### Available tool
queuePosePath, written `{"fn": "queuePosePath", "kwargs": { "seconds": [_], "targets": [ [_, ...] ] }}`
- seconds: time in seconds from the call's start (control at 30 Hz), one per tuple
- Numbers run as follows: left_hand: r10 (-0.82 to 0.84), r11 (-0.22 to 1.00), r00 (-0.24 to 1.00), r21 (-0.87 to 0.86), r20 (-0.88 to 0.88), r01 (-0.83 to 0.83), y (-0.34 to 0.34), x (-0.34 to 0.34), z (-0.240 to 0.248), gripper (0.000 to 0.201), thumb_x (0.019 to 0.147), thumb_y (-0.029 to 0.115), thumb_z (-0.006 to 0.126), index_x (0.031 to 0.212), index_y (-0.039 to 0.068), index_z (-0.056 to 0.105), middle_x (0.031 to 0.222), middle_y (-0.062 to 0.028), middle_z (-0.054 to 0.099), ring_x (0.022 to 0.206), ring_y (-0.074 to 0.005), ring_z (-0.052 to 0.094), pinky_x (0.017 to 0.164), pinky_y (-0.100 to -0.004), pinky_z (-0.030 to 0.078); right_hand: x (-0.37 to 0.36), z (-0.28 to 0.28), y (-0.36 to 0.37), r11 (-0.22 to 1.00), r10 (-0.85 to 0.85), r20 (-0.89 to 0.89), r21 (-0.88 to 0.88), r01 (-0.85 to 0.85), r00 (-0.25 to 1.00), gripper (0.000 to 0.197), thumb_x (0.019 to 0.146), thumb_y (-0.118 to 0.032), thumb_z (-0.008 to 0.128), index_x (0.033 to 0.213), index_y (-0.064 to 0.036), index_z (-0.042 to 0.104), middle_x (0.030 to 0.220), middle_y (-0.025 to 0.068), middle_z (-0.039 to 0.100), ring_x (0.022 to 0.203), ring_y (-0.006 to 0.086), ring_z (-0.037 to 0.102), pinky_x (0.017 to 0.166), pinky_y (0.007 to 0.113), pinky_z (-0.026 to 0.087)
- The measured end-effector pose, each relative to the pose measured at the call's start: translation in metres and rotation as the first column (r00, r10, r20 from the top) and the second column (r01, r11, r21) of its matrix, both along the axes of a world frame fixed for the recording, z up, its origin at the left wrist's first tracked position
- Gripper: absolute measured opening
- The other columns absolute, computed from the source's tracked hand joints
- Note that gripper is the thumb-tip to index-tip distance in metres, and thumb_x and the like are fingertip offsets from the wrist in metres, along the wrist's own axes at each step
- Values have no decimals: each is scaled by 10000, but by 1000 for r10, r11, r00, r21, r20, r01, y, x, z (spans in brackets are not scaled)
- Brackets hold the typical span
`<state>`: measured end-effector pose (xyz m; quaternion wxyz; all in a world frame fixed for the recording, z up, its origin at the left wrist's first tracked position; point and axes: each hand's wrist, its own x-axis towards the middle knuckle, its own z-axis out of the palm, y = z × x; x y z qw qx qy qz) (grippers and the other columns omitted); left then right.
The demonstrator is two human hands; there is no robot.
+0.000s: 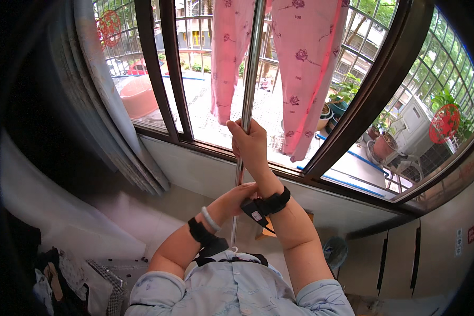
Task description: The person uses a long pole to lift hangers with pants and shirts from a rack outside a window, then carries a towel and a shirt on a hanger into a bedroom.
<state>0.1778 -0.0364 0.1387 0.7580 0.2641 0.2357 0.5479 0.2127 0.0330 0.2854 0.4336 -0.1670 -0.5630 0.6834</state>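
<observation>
A long shiny metal pole (252, 68) rises from in front of my body up past the top edge of the view. My right hand (250, 141) is closed round it at about mid-height. Lower down, my left hand (236, 199) also wraps the pole, its fingers partly hidden behind my right wrist. Beyond the pole hang pink trousers (306, 68) with a printed rose pattern, one leg on each side of it. Their upper part is out of view, so I cannot tell whether the pole touches them.
Dark-framed sliding windows (347, 116) stand ahead, with metal bars outside. A pink basin (138, 97), potted plants (384, 146) and an air-conditioner unit (413, 124) sit beyond. A grey curtain (102, 105) hangs left; a bin (335, 251) and cabinets (400, 258) stand at right.
</observation>
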Motion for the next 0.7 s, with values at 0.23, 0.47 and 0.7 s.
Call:
{"fn": "queuePosePath", "kwargs": {
  "seconds": [0.23, 0.47, 0.7],
  "targets": [
    [-4, 996, 999, 92, -35, 8, -69, 16, 43, 460, 888, 325, 526, 1208, 4, 445, 1083, -97, 576, 1006, -240, 573, 872, -419, 475, 6, -9, -4, 999, -30, 22, 28, 29, 999, 166, 841, -107, 597, 762, -25, 477, 455, -15, 401, 318, 60, 347, 295, 213, 244],
    [294, 956, 847, 133, -442, -262, -87, 31, 48, 294, 800, 142, 663, 1031, 12, 536, 918, -26, 594, 845, -102, 574, 788, -275, 500, 7, -11, -22, 997, -59, 59, 52, 56, 997, 157, 847, -104, 589, 764, -23, 484, 453, -21, 400, 322, 53, 354, 295, 205, 256],
    [311, 938, 740, 66, -596, -341, -105, 50, 61, 307, 817, 198, 644, 1012, -9, 529, 907, -60, 596, 824, -126, 587, 718, -260, 528, 13, -10, -36, 990, -57, 89, 134, 45, 994, 181, 843, -125, 598, 740, -34, 480, 482, -26, 411, 360, 48, 379, 318, 208, 274]
  ]
}}
